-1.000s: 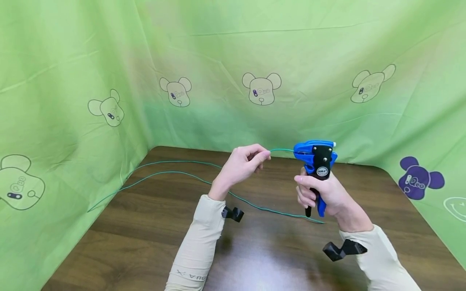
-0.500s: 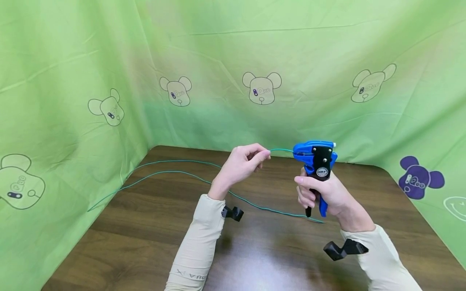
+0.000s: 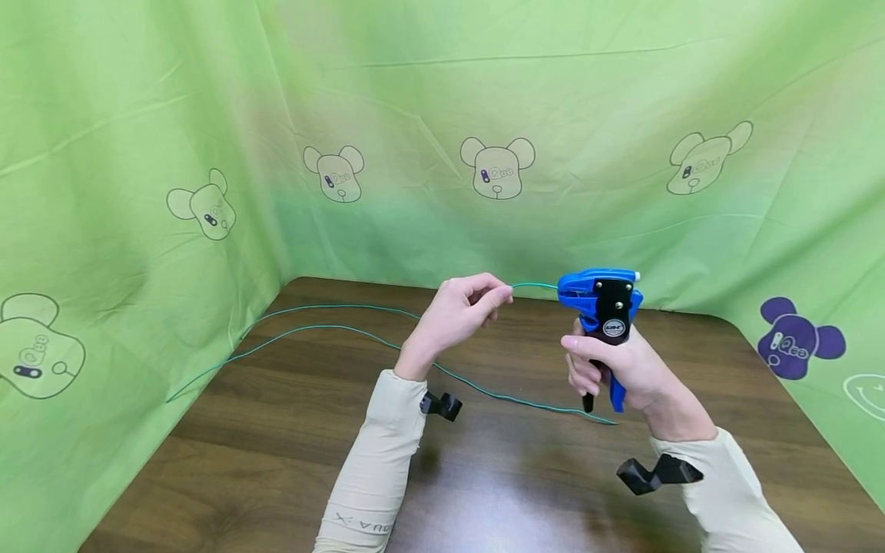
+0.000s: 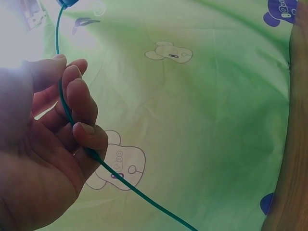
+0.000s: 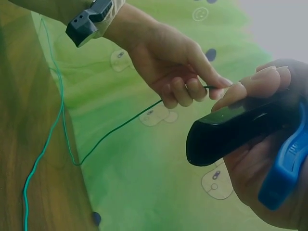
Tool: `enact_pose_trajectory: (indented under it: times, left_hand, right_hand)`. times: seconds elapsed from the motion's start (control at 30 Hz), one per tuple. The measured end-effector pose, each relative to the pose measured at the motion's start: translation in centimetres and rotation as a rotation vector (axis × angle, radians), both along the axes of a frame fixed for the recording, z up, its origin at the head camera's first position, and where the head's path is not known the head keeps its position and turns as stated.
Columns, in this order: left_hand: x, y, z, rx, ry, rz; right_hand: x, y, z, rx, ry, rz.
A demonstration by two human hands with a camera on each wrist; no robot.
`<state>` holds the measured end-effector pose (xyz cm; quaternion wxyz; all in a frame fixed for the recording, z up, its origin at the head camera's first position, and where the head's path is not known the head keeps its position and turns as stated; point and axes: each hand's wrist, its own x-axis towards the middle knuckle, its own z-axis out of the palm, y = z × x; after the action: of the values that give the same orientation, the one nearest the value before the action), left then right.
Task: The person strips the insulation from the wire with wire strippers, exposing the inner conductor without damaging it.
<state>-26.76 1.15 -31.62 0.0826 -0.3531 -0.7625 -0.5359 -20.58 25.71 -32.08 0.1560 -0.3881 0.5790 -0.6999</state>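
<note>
Thumb and index finger of my left hand point(image 3: 459, 311) pinch a thin green wire point(image 3: 534, 285) near one end. That end runs into the front jaws of a blue and black wire stripper point(image 3: 598, 296). My right hand point(image 3: 625, 365) grips the stripper's handles, holding it upright above the table. In the left wrist view, the wire point(image 4: 144, 195) passes over the palm side of the curled fingers, up to the tool's blue nose. The right wrist view shows the black handle point(image 5: 211, 137) and blue handle point(image 5: 281, 178) spread apart. The wire's tip is hidden inside the tool.
The rest of the wire loops leftward past the edge of the brown wooden table point(image 3: 276, 453) and back, its other end lying below the stripper. A green printed cloth point(image 3: 415, 100) hangs behind and at the sides. Black wrist cameras point(image 3: 442, 406) sit on both sleeves.
My right hand and the stripper have shifted slightly right. The blue handle stands a little farther from the black one. The left hand keeps its pinch on the wire, almost still.
</note>
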Motion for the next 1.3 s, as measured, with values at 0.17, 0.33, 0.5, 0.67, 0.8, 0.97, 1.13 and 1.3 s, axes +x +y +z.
enact_pose_trajectory:
  times: [0.17, 0.33, 0.5, 0.67, 0.8, 0.97, 1.13, 1.3]
  left_hand:
    - [0.02, -0.02, 0.10, -0.010, -0.011, -0.003]
    - [0.02, 0.00, 0.12, -0.002, -0.005, -0.003]
    - [-0.07, 0.02, 0.03, 0.010, 0.004, -0.006]
    - [-0.10, -0.26, 0.16, 0.008, -0.012, -0.001]
    - [-0.22, -0.75, 0.31, 0.033, -0.034, 0.007]
    - [-0.13, -0.89, 0.42, 0.040, -0.039, -0.007]
    - [-0.16, -0.74, 0.32, 0.030, -0.040, -0.010]
    - [-0.18, -0.70, 0.30, 0.030, -0.039, -0.013]
  right_hand:
    - [0.01, 0.07, 0.02, 0.002, 0.007, -0.005]
    - [0.04, 0.15, 0.07, 0.011, 0.011, -0.026]
    - [0.07, 0.24, 0.20, 0.011, 0.004, -0.033]
    - [0.09, 0.48, 0.39, 0.003, 0.001, -0.028]
    - [0.14, 0.85, 0.61, -0.007, 0.022, -0.032]
    - [0.16, 0.95, 0.71, 0.035, 0.019, -0.054]
    - [0.27, 0.77, 0.61, 0.044, -0.009, -0.054]
    - [0.32, 0.64, 0.46, 0.011, -0.001, -0.042]
